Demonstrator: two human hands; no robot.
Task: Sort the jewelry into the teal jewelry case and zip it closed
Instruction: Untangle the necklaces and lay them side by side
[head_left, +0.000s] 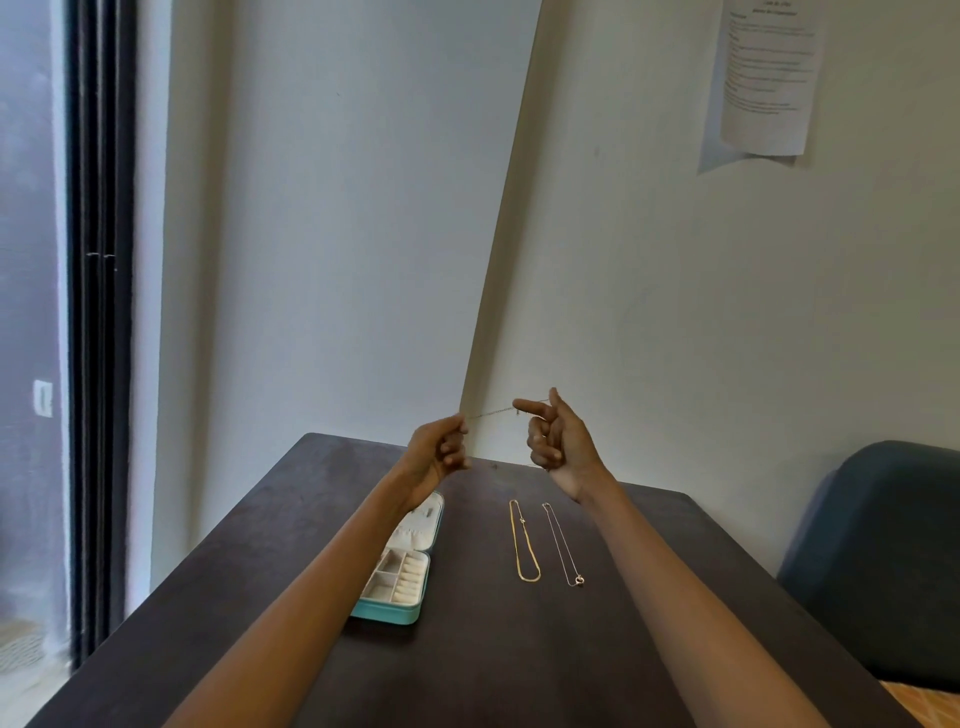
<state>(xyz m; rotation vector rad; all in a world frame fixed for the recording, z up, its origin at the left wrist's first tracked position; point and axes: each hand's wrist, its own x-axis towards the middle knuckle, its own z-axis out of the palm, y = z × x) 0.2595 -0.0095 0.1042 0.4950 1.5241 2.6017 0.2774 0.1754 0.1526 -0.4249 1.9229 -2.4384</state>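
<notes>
across the dark tabletop (467, 649), with a blue chair (878, 561) at its right edge, the teal jewelry case (402, 577) lies open under the left forearm, its cream compartments showing. right of it, apart from each other, lie a gold chain (523, 543) and a thin silver necklace (563, 545). above the far edge, the left hand (439, 452) and right hand (556, 441) are raised, fingers curled, pinching the ends of a fine chain (493, 413) stretched between them.
</notes>
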